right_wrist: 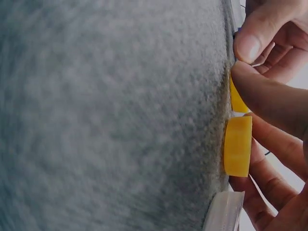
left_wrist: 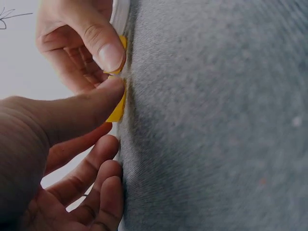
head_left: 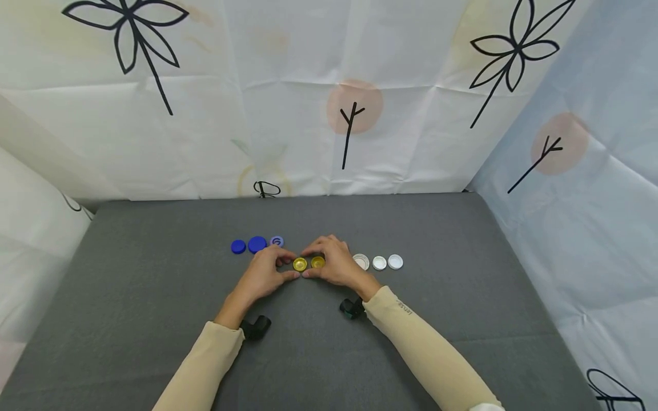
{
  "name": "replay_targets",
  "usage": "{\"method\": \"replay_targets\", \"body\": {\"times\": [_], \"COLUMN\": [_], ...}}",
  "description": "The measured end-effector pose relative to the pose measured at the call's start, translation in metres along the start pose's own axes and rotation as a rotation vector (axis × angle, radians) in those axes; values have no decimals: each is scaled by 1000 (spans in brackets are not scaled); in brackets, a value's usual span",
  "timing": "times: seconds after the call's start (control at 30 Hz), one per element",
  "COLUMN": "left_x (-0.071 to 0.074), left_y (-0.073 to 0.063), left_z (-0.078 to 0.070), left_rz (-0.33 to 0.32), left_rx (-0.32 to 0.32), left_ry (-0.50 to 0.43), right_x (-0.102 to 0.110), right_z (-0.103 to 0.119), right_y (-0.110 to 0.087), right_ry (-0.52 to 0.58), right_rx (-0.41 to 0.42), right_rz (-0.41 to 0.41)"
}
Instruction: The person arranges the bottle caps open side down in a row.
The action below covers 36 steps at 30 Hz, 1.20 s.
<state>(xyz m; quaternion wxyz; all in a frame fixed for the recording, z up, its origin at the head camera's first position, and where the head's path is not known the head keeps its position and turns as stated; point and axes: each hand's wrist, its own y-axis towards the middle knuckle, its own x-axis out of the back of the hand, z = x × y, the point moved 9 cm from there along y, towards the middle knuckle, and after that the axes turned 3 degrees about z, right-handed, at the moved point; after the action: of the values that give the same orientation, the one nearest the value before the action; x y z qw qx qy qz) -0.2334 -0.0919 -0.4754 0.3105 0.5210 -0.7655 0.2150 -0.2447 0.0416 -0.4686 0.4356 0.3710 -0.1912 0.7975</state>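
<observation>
Two yellow bottle caps lie side by side on the grey cloth: a left yellow cap (head_left: 300,264) and a right yellow cap (head_left: 317,262). Thumb and index finger of my left hand (head_left: 264,273) close in on the left yellow cap from its near and far sides. My right hand (head_left: 335,264) arches over the right yellow cap, its thumb and index tips reaching the edge of the left one. In the right wrist view, the right thumb partly covers the left cap, while the right cap (right_wrist: 238,147) shows fully below it. Both thumbtips almost meet.
Left of the hands sit blue caps: a small one (head_left: 238,246), a larger one (head_left: 257,244) and a paler ringed one (head_left: 276,241). Three white caps, one of them the middle cap (head_left: 379,262), line up to the right. Printed cloth walls (head_left: 288,131) border the table.
</observation>
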Motion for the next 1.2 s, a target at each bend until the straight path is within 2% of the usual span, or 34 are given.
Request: {"method": "replay_targets", "body": {"times": [0.17, 0.33, 0.57, 0.77, 1.03, 1.2], "left_x": [1, 3, 11, 21, 28, 27], "left_y": [0, -2, -5, -6, -7, -6], "left_z": [-1, -3, -13, -28, -57, -66], "left_rz": [-22, -29, -37, -58, -88, -77], "left_rx": [-2, -12, -34, -42, -142, -188], "left_ry": [-4, -33, -175, -208, -264, -350], "right_x": [-1, 2, 16, 33, 56, 67], "right_z": [5, 10, 16, 21, 26, 30], "right_y": [1, -2, -8, -19, -38, -48], "right_ry": [-53, -32, 58, 168, 307, 331], "right_rx": [18, 37, 64, 93, 124, 138], "right_rz": [-14, -19, -79, -153, -241, -274]}}
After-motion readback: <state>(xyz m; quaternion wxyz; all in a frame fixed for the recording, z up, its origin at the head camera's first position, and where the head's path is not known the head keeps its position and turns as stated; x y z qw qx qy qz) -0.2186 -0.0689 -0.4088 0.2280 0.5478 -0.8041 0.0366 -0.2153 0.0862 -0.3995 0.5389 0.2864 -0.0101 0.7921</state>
